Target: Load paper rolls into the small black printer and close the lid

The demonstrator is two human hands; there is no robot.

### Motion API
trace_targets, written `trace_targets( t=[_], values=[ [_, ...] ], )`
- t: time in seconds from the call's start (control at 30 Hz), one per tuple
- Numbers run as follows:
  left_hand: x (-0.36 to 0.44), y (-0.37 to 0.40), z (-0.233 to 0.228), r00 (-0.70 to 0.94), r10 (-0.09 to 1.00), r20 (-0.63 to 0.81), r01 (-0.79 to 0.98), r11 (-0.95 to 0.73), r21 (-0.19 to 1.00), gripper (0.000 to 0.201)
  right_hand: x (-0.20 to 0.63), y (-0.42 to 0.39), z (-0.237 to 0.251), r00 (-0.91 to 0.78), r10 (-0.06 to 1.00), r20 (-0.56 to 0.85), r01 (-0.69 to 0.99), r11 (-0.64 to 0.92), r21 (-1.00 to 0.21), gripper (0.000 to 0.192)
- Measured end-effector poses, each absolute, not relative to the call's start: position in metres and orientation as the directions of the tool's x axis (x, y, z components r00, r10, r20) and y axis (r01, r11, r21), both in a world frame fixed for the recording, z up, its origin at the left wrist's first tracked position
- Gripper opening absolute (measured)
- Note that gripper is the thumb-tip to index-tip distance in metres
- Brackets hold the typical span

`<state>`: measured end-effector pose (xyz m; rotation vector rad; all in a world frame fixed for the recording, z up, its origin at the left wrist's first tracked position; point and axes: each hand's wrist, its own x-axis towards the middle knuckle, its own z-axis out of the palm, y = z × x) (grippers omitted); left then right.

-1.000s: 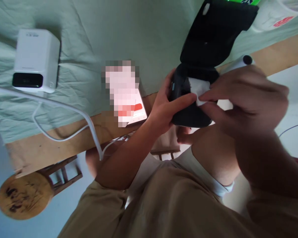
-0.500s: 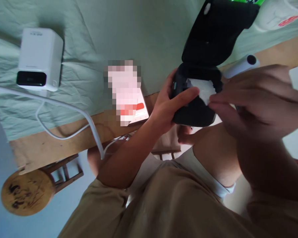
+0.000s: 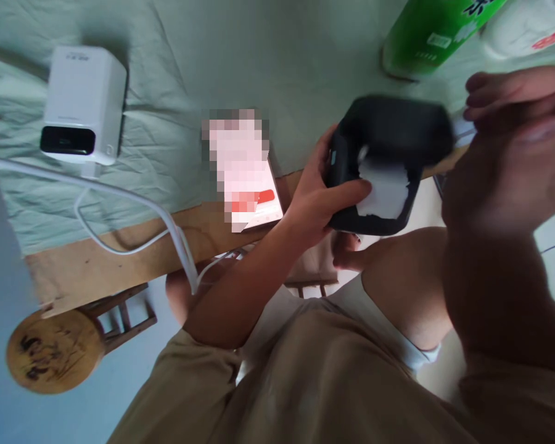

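Note:
My left hand [image 3: 312, 197] grips a small black printer [image 3: 340, 213] by its left side, with the thumb resting over the front. White paper [image 3: 386, 191] with a ragged edge lies in the printer's opening. The printer's hinged lid [image 3: 393, 126] is tipped partway down over the paper and blurred by motion. To the right of the printer, and apart from it, my right hand [image 3: 518, 148] is raised. It looks loosely open, fingers and thumb apart and blurred, with nothing visible in it.
A lit phone [image 3: 266, 213], partly pixelated, lies at the table's edge. A white power bank [image 3: 86, 102] with a plugged-in cable [image 3: 139, 200] sits at left. A green bottle [image 3: 437, 40] and a white cup [image 3: 520, 31] stand at upper right. A round wooden stool [image 3: 55, 351] is lower left.
The printer's lid has swung from upright down towards the paper. My right hand has let go of the paper and moved up and right. The green bottle has come into fuller view.

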<state>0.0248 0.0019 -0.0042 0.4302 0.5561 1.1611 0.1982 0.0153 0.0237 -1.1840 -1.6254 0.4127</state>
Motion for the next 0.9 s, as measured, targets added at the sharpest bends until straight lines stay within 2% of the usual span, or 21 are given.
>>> trace_targets(
  t=[0.07, 0.1, 0.17, 0.27, 0.33, 0.5, 0.7, 0.77, 0.9],
  values=[
    [0.023, 0.003, -0.007, 0.344, 0.928, -0.141, -0.721, 0.358, 0.593, 0.056, 0.202, 0.011, 0.019, -0.111, 0.820, 0.562, 0.557, 0.519, -0.648, 0.043],
    [0.022, 0.003, -0.008, 0.363, 0.923, -0.125, -0.720, 0.363, 0.591, 0.057, 0.203, 0.008, 0.017, -0.194, 0.822, 0.536, 0.580, 0.536, -0.613, 0.046],
    [0.021, 0.003, -0.007, 0.366, 0.921, -0.132, -0.722, 0.371, 0.585, 0.052, 0.201, 0.004, 0.018, -0.277, 0.862, 0.424, 0.599, 0.500, -0.626, 0.053],
    [0.022, 0.003, -0.005, 0.359, 0.914, -0.186, -0.685, 0.394, 0.613, 0.045, 0.194, 0.002, 0.026, -0.175, 0.942, 0.286, 0.589, 0.333, -0.736, 0.059],
    [0.022, 0.003, -0.005, 0.368, 0.906, -0.209, -0.649, 0.411, 0.640, 0.043, 0.189, 0.002, 0.031, -0.117, 0.961, 0.250, 0.577, 0.270, -0.771, 0.062],
    [0.024, 0.004, -0.006, 0.380, 0.895, -0.232, -0.637, 0.435, 0.636, 0.033, 0.186, 0.010, 0.031, -0.154, 0.947, 0.281, 0.538, 0.319, -0.780, 0.058],
    [0.029, 0.001, 0.011, 0.262, 0.918, -0.296, -0.687, 0.393, 0.611, 0.007, 0.182, 0.019, 0.031, -0.174, 0.955, 0.241, 0.535, 0.297, -0.791, 0.061],
    [0.029, 0.002, 0.013, 0.270, 0.914, -0.304, -0.703, 0.403, 0.586, 0.007, 0.181, 0.018, 0.031, -0.163, 0.954, 0.253, 0.549, 0.301, -0.780, 0.061],
    [0.031, 0.008, 0.000, 0.303, 0.894, -0.329, -0.724, 0.441, 0.531, 0.020, 0.187, 0.012, 0.022, -0.186, 0.922, 0.339, 0.544, 0.384, -0.746, 0.051]
  ],
)
